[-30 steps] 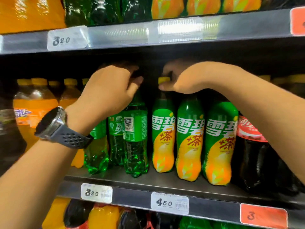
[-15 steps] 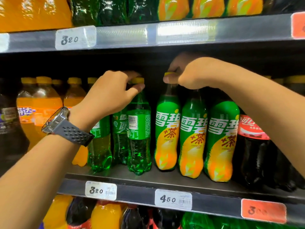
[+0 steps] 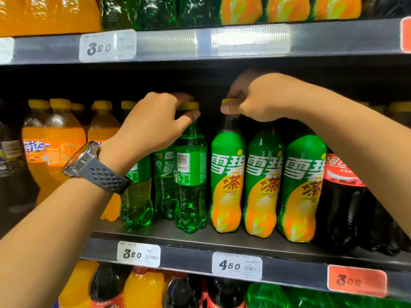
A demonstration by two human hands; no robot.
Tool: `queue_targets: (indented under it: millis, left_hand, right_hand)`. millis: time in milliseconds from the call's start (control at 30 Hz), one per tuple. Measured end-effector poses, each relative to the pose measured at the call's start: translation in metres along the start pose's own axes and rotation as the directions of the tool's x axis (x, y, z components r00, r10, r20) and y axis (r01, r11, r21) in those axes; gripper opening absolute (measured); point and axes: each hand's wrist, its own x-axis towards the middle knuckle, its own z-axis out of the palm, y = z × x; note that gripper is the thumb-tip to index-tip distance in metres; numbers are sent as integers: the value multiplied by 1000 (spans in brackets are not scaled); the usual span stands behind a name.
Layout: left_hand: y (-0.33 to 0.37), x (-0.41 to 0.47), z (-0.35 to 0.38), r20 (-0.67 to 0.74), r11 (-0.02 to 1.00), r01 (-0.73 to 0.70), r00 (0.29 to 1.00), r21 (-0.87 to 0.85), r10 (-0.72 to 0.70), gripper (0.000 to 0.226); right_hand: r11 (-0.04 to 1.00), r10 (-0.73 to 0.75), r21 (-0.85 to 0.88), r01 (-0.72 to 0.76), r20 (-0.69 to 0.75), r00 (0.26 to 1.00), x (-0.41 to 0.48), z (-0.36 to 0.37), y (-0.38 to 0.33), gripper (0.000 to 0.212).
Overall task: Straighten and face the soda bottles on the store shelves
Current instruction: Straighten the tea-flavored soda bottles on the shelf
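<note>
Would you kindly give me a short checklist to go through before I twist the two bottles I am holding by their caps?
1. Grip of left hand on yellow cap of clear green bottle: ok, thumb and fingers pinch it.
2. Grip of right hand on cap of leftmost tea bottle: ok.
3. Clear green bottle faces front: not ok, its barcode faces out.
4. Leftmost tea bottle faces front: ok.
5. Both bases stand on the shelf: ok.
6. Rows behind are straight: cannot tell, hidden.
</note>
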Motion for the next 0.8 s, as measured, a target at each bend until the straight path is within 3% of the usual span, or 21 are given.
queue_targets:
  millis: [800]
  left_hand:
    - [-24, 8, -2, 51, 997, -63, 997, -55, 65, 37]
  right_hand:
    - [996, 61, -73, -57, 50, 997, -11, -4, -5, 37]
